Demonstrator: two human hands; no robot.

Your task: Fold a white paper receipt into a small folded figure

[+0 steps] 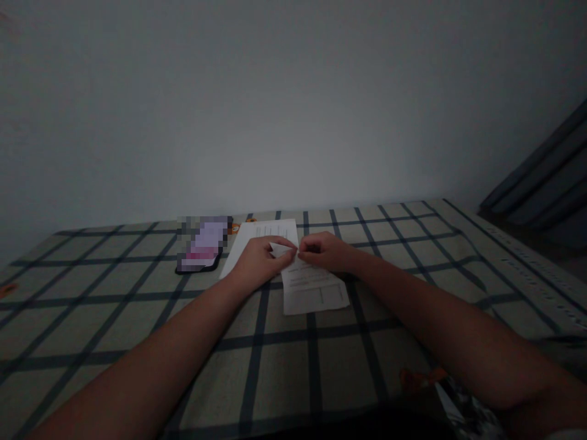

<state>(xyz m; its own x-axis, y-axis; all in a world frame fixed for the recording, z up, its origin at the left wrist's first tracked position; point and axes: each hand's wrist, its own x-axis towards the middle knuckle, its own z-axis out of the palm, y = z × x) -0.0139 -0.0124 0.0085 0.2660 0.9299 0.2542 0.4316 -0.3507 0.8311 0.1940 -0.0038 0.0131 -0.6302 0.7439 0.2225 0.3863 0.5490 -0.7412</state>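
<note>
Printed paper slip (315, 293) sits between your two hands near the middle of the checked cloth (284, 360), its near end spreading toward you with a slightly uneven edge. Your left hand (263, 258) pinches paper between thumb and forefinger, and a white pointed flap (279, 249) shows in that grip; you cannot tell from here whether it belongs to the same slip. Your right hand (326, 250) has its fingers curled and its thumb and fingertips closed on the slip's far end, just beside your left fingertips.

Behind your left hand and partly covered by it, a white printed sheet (268, 228) lies on the cloth. Left of that sheet you have a smartphone (204, 244), its screen lit in pale purple and pink and partly pixelated. Pale lettering (527, 256) runs along the cloth's right side. A plain wall (293, 110) rises beyond the far edge, with dark striped fabric (545, 165) at the far right.
</note>
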